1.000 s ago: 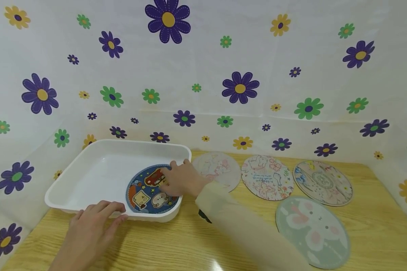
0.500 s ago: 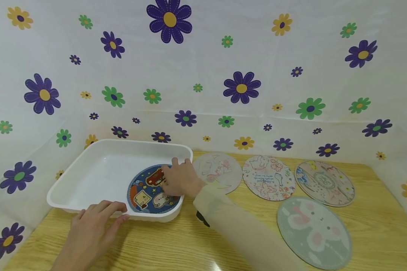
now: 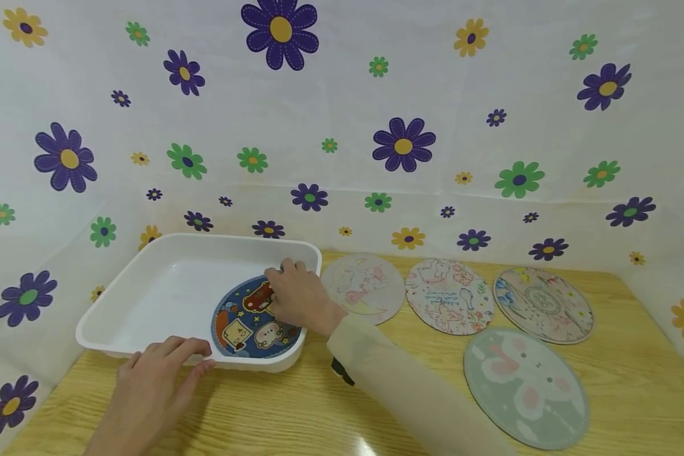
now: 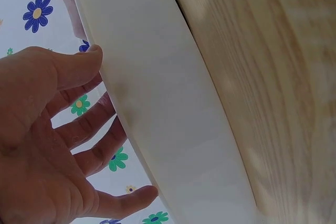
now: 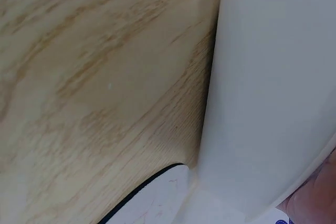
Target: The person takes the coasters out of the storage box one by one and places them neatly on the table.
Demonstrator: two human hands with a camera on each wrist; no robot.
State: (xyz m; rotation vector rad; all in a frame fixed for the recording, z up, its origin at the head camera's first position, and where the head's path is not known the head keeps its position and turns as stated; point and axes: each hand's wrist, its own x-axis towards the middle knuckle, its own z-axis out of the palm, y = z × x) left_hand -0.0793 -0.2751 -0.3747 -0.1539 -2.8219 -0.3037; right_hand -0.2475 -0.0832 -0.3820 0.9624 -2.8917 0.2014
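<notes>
A white plastic tray stands at the left of the table. My left hand grips its near rim, fingers over the edge and thumb outside; the left wrist view shows the thumb tip right at the rim. Inside the tray's right end lies a dark blue round mat printed with cartoon figures. My right hand reaches over the tray's right wall with bent fingers at the mat's far right edge. Its fingertips are mostly hidden, so I cannot tell if they pinch the mat.
Right of the tray lie a pale round mat, a white floral mat and a pink and blue floral mat. A green rabbit mat is nearer the front. A flower-printed curtain surrounds the wooden table behind and at both sides.
My right hand's fingers have shifted slightly up and left along the blue mat's edge. The tray, the mats and my left hand keep their places.
</notes>
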